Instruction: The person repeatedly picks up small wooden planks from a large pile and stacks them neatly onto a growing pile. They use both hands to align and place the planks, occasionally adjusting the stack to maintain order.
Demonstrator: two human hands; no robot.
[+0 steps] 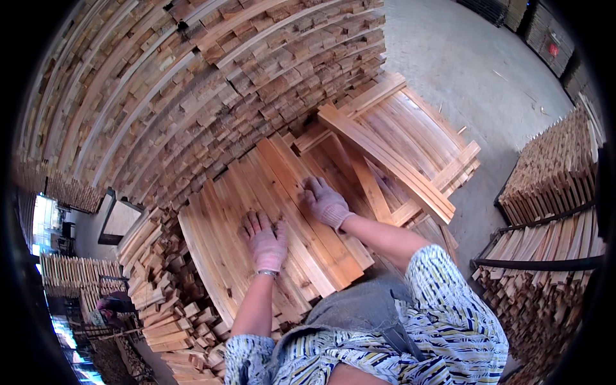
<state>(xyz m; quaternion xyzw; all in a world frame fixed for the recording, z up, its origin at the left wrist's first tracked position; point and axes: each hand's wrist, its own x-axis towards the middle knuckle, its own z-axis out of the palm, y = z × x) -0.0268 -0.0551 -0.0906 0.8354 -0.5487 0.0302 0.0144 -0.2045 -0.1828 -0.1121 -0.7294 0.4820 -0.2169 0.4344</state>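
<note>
Several pale wooden boards (239, 186) lie side by side in a row before me, some ends staggered. My left hand (264, 242), in a pinkish knit glove, rests flat on them with its fingers apart. Farther right, my right hand (325, 203), gloved alike, lies on the reddish boards (289, 179) near the row's right side, fingers extended over the wood. Neither hand visibly grips a board. Just beyond the right hand, a loose plank (388, 163) lies slantwise across a panel of joined boards with crosspieces (410, 125).
A tall stack of lumber (212, 96) rises along the far left side. Loose short wood pieces (173, 295) are heaped at the left. Bundled slats (555, 173) stand at the right behind a dark metal bar (545, 264). Concrete floor (449, 58) shows at the far right.
</note>
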